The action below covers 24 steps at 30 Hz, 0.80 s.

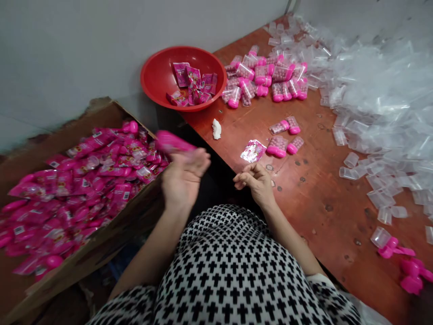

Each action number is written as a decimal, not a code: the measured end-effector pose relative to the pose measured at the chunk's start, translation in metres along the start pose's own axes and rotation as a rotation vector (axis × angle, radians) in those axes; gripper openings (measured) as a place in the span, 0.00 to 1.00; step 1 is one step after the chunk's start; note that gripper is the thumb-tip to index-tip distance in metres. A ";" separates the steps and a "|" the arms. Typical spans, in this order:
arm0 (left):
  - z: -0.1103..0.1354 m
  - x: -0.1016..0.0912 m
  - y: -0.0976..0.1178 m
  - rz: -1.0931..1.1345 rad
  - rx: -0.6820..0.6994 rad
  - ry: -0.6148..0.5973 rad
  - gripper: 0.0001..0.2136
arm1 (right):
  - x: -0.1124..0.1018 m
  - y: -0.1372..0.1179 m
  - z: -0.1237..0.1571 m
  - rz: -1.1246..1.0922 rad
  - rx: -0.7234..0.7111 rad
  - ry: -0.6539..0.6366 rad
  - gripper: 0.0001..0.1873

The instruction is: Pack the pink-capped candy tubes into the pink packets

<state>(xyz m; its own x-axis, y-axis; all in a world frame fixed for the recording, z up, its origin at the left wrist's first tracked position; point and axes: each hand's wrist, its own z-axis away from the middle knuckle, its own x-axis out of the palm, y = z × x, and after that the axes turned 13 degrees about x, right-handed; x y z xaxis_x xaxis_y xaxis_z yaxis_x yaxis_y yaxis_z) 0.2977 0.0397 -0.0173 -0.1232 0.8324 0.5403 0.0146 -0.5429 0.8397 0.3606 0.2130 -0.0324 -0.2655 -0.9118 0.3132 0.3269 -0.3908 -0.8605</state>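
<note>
My left hand [182,178] is smeared by motion beside the carton, its fingers stretched out. A blurred pink packet [175,142] is just beyond the fingers; whether it still touches them is unclear. My right hand [254,183] is at the table edge with fingers curled together, and nothing shows in them. Close to it lie a flat, shiny pink sachet [253,150] and several clear containers of small pink balls with pink caps [277,145]. The cardboard carton [135,204] on the left is heaped with pink packets [84,180].
A red bowl [152,85] with pink sachets stands at the table's far corner, beside a pile of filled containers [264,74]. Many clear empty cups [382,99] cover the right side. Pink plastic parts [412,275] and a small white lump [216,129] lie on the table [311,212].
</note>
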 end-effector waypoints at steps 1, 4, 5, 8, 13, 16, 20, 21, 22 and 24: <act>-0.009 -0.011 0.008 -0.014 0.106 0.081 0.19 | -0.001 -0.002 0.002 0.016 -0.008 0.003 0.14; -0.027 -0.025 0.006 -0.144 0.202 0.101 0.21 | -0.011 -0.005 0.006 0.046 -0.029 0.062 0.12; -0.028 -0.021 -0.004 -0.220 0.204 0.039 0.20 | -0.016 -0.006 0.008 0.051 -0.034 0.089 0.12; -0.026 0.010 -0.048 -0.600 0.346 -0.381 0.18 | -0.027 -0.007 0.014 0.070 -0.032 0.161 0.13; -0.030 0.061 -0.105 -1.091 0.620 -0.864 0.18 | -0.040 -0.007 0.025 0.102 0.000 0.224 0.14; -0.034 0.068 -0.117 -1.182 0.651 -0.886 0.15 | -0.049 -0.007 0.027 0.117 0.010 0.243 0.14; -0.034 0.063 -0.120 -1.137 0.683 -0.848 0.11 | -0.060 -0.013 0.018 0.158 -0.015 0.243 0.14; -0.033 0.062 -0.120 -1.121 0.687 -0.840 0.11 | -0.062 -0.015 0.014 0.175 -0.029 0.256 0.14; -0.032 0.061 -0.121 -1.104 0.690 -0.832 0.11 | -0.063 -0.017 0.008 0.191 -0.051 0.280 0.14; -0.029 0.061 -0.122 -1.067 0.695 -0.810 0.11 | -0.063 -0.022 -0.006 0.195 -0.109 0.332 0.15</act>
<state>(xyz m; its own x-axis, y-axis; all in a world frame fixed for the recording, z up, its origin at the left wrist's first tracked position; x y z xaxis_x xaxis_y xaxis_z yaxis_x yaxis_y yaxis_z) 0.2599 0.1534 -0.0884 0.1828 0.7514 -0.6340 0.7559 0.3050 0.5794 0.3648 0.2793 -0.0359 -0.4925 -0.8703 0.0079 0.3071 -0.1822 -0.9341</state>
